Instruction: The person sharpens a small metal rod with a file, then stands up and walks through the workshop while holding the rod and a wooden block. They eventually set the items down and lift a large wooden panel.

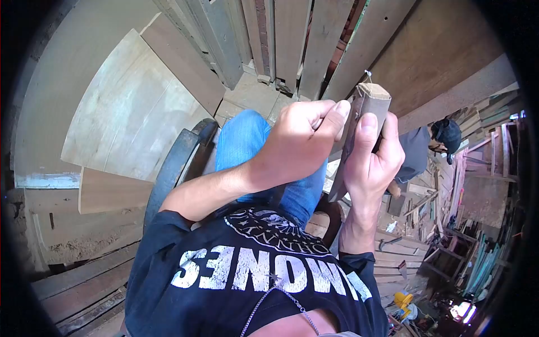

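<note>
My right hand [373, 153] grips a long, grey-brown wooden block [375, 104], thumb on its near face and fingers around the far side. The block is tilted, its pale, rough end up, with a thin whitish wisp sticking out of that end. Its lower part runs down behind my right hand. My left hand [309, 135] is closed just left of the block, thumb pressed against the bent fingers close to its edge. What the left fingers hold, if anything, I cannot make out. Both hands are above my jeans [243, 140].
Curved pale wooden panels [126, 106] lie at the left beside a dark curved chair arm [171, 177]. Boards [289, 45] stand ahead. A person in a dark cap [446, 136] is at the right, near scattered wood and a yellow tool [402, 300].
</note>
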A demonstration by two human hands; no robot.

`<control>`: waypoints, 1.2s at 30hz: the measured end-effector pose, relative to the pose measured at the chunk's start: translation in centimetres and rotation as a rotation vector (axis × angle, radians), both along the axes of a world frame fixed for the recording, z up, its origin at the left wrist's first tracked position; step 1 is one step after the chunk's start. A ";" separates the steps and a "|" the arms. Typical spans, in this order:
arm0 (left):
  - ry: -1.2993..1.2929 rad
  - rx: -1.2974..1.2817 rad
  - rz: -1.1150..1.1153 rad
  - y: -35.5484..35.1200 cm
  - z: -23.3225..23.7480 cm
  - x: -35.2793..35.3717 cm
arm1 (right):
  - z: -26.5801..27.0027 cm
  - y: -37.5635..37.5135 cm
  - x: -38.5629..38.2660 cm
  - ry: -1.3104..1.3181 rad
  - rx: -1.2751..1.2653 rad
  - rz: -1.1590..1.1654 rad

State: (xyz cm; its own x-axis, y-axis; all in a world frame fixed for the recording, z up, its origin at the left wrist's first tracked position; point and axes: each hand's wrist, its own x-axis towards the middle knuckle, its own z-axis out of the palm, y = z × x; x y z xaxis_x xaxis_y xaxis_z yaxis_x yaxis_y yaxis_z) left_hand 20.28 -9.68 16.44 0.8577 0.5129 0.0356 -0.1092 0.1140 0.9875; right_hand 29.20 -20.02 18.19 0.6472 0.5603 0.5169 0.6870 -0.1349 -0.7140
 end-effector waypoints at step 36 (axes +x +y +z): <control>-0.237 0.486 0.093 -0.3 2.8 -3.1 | -0.1 -2.0 0.3 0.280 0.327 0.164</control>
